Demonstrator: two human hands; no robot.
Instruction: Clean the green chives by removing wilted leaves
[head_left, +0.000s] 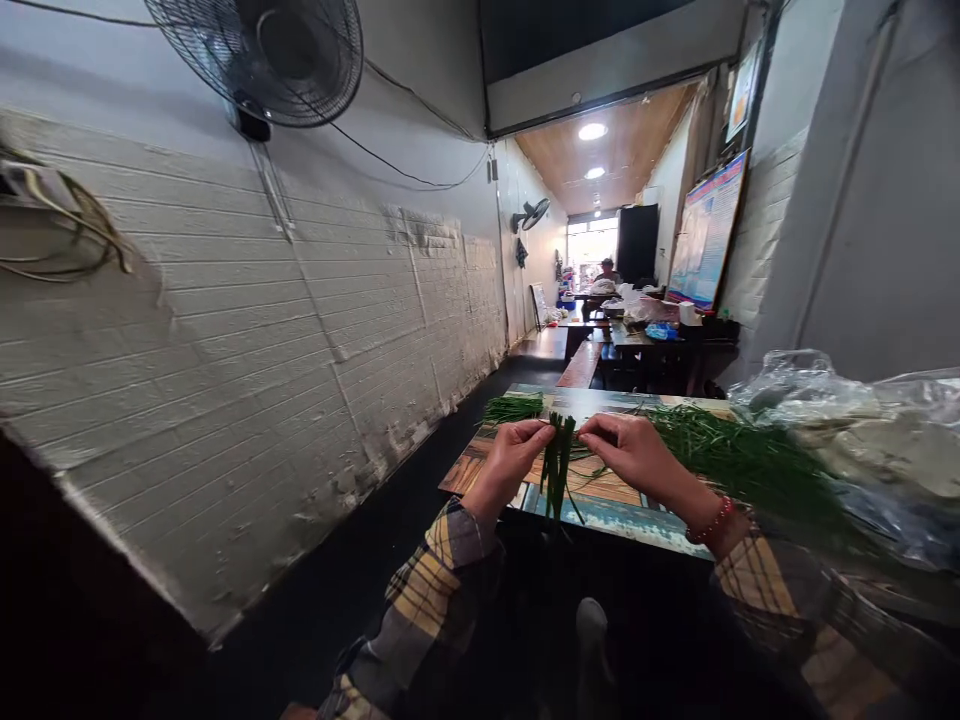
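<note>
A small bunch of green chives [556, 468] hangs down over the near edge of the table, pinched at its upper part by my left hand [516, 455]. Close by on the other side, my right hand [626, 452] is closed in a pinch at the bunch's top; whatever is between its fingertips is too small to make out. Behind my left hand lies a neat pile of chives [514, 407]. To the right spreads a bigger, loose heap of chives [720, 445], partly behind my right forearm.
The table [615, 513] has a patchwork wood-pattern top. Clear plastic bags [885, 430] stand at its right end. Further back are a bench [581, 365], tables with bags, and a seated person [607, 268]. A white brick wall [300, 330] with a fan [277, 50] runs along the left.
</note>
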